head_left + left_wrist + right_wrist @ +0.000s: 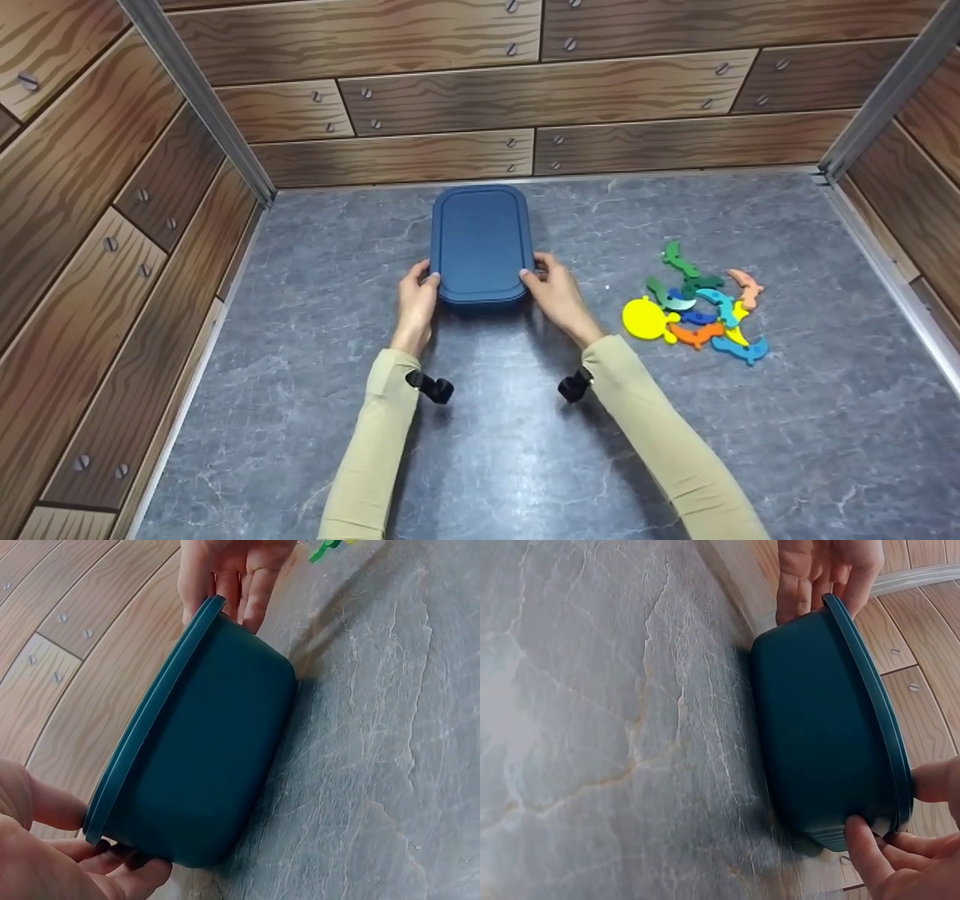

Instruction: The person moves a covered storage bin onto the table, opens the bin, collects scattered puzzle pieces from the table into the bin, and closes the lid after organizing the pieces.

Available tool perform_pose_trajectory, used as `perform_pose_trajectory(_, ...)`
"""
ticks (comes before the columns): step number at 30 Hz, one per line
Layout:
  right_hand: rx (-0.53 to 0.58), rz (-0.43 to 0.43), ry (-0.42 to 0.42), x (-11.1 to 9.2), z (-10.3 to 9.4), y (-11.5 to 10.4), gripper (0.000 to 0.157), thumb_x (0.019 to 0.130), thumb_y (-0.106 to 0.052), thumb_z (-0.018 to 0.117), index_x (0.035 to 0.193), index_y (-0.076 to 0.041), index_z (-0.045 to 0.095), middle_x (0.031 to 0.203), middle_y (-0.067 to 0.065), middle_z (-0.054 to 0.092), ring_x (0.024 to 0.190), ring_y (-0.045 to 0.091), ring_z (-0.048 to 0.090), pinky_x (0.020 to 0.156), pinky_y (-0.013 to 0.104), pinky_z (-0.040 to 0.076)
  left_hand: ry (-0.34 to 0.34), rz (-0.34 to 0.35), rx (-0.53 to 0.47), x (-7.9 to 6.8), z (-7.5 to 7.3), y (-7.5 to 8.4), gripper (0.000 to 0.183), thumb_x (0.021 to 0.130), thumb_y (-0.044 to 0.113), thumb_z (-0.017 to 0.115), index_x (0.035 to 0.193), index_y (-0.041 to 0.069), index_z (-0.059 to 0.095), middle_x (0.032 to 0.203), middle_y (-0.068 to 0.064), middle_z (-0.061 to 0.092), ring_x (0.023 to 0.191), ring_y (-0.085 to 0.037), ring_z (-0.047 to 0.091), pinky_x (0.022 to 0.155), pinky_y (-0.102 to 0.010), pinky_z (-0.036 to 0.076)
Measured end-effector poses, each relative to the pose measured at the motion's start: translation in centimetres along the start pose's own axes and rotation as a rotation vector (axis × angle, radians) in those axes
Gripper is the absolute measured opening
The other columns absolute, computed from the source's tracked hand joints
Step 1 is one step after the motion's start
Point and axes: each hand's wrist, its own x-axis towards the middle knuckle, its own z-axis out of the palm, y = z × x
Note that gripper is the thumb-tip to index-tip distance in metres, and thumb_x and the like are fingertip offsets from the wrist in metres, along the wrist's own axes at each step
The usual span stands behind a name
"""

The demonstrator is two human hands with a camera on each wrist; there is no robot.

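Observation:
A dark blue rectangular box with a lid [484, 244] is between my two hands, its long side pointing away from me. My left hand [416, 301] grips the near left edge, with the thumb on the lid rim and the fingers under it. At the near right edge my right hand [559, 294] holds the box the same way. In the left wrist view the box wall [202, 742] tapers down to the grey surface. The right wrist view shows ridges low on the near end of the box [821, 735]. Its inside is hidden by the lid.
On the right lies a loose pile of flat colored pieces, among them a yellow turtle-like piece [645, 319], an orange piece [696, 334] and a green piece [680, 260]. Wood-patterned walls [442, 97] stand around the grey marbled surface [300, 390].

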Motion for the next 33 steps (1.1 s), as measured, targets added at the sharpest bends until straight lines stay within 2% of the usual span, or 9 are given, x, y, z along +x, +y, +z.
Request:
perform_pose_trajectory(11, 0.024, -0.018, 0.002, -0.7, -0.1, 0.3, 0.046, 0.098, -0.015, 0.058, 0.137, 0.008, 0.048, 0.128, 0.024, 0.058, 0.116, 0.032, 0.058, 0.096, 0.038, 0.048, -0.021, 0.001, 0.002, -0.7, -0.3, -0.4, 0.039, 0.098, 0.002, 0.047, 0.136, -0.006, 0.052, 0.13, -0.022, 0.057, 0.12, -0.029, 0.054, 0.101, -0.037, 0.043)
perform_pose_trajectory(18, 0.025, -0.015, 0.015, -1.2, -0.3, 0.4, 0.045, 0.098, -0.015, 0.059, 0.136, 0.007, 0.049, 0.126, 0.023, 0.059, 0.114, 0.031, 0.059, 0.095, 0.038, 0.049, -0.036, 0.016, -0.013, -1.2, -0.4, -0.4, 0.039, 0.098, 0.0, 0.048, 0.136, -0.007, 0.052, 0.13, -0.023, 0.057, 0.121, -0.029, 0.055, 0.101, -0.037, 0.043)
perform_pose_trajectory(24, 0.032, -0.011, 0.005, -1.7, -0.3, 0.7, 0.045, 0.098, -0.013, 0.058, 0.136, 0.008, 0.048, 0.126, 0.024, 0.059, 0.114, 0.032, 0.06, 0.095, 0.038, 0.049, -0.047, 0.003, -0.007, -1.7, -0.6, -0.8, 0.041, 0.099, 0.002, 0.048, 0.139, -0.007, 0.049, 0.133, -0.024, 0.054, 0.124, -0.031, 0.052, 0.103, -0.038, 0.042)
perform_pose_trajectory(33, 0.027, -0.01, -0.006, -2.4, -0.9, 0.8, 0.047, 0.098, -0.015, 0.058, 0.137, 0.009, 0.046, 0.128, 0.026, 0.057, 0.116, 0.034, 0.058, 0.096, 0.04, 0.048, -0.042, 0.019, -0.002, -2.4, -0.3, -1.0, 0.042, 0.099, 0.002, 0.049, 0.14, -0.006, 0.049, 0.133, -0.023, 0.055, 0.122, -0.029, 0.053, 0.101, -0.038, 0.043)
